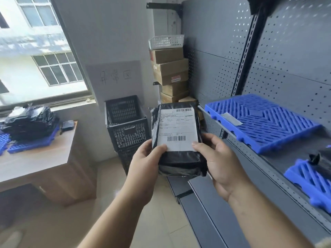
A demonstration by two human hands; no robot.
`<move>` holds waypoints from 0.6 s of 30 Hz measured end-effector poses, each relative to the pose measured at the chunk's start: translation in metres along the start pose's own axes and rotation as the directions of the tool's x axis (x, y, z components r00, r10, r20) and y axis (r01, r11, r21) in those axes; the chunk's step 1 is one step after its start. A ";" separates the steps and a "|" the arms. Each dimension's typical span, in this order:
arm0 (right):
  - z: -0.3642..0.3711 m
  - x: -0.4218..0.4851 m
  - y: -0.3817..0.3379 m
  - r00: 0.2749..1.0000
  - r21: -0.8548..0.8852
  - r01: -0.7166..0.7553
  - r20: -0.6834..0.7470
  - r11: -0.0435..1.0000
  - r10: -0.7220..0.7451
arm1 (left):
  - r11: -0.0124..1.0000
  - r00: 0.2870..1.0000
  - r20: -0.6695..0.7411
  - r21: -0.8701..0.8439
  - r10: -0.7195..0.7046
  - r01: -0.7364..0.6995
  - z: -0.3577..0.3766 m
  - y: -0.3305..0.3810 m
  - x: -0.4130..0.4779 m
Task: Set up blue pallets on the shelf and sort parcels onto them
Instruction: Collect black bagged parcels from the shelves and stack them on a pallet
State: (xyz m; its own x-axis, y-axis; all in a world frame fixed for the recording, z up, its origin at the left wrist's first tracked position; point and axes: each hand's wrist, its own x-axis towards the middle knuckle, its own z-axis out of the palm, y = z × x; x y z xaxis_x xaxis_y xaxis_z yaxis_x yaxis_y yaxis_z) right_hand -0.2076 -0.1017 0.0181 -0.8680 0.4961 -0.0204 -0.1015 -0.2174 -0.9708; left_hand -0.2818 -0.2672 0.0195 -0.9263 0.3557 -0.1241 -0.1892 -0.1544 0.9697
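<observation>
Head view: gripping a black-wrapped parcel (179, 161) with both hands, held up in the air just off the left front edge of the shelf (290, 155), touching nothing else. Left hand (145, 160) curled round the parcel's lower left corner, thumb pressed on the white shipping label (176, 126); right hand (221, 158) curled round the lower right edge, thumb on the label's bottom right corner. Label facing up, barcodes at top and bottom, print too small to read. On the shelf, toward its left end, a blue pallet (263, 122) lying flat close to the perforated back panel (295, 59), with a pale strip (231, 119) near its left edge. Nearer along the same shelf, at the right edge of view, a second blue pallet (308, 183), partly cut off, with something black (322, 156) on its far end. Over at left, a wooden surface (44, 158) under the window (35, 51), carrying at its far left corner a pile of black parcels (30, 122) stacked on more blue pallets (34, 144); a small dark pouch (67, 125) beside the pile, near the surface's right edge. Between surface and shelf, black crates (128, 126) stacked against the wall, below a handwritten paper sign (116, 76). Behind the held parcel, a leaning stack of cardboard boxes (170, 74) topped by a white basket (166, 41).
</observation>
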 end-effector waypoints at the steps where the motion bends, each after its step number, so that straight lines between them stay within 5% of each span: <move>1: -0.005 0.007 -0.002 0.999 -0.015 0.018 -0.028 1.000 -0.018 | 1.000 0.999 0.032 0.006 -0.013 0.013 0.006 0.000 0.011; 9: -0.038 0.045 -0.016 0.946 -0.119 0.084 -0.303 0.989 -0.117 | 0.998 0.955 0.297 0.058 -0.020 0.003 0.062 0.002 0.090; 18: -0.062 0.033 -0.041 0.722 -0.274 0.072 -0.649 0.959 -0.239 | 0.997 0.760 0.645 0.069 -0.078 0.044 0.138 0.002 0.135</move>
State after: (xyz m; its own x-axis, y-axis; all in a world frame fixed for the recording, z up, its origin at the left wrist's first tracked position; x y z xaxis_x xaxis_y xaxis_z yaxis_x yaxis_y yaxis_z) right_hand -0.2015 -0.0242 0.0421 -0.2875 0.9558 0.0622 -0.0267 0.0570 -0.9980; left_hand -0.3627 -0.0918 0.0339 -0.4788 0.8773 -0.0341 -0.2071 -0.0751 0.9754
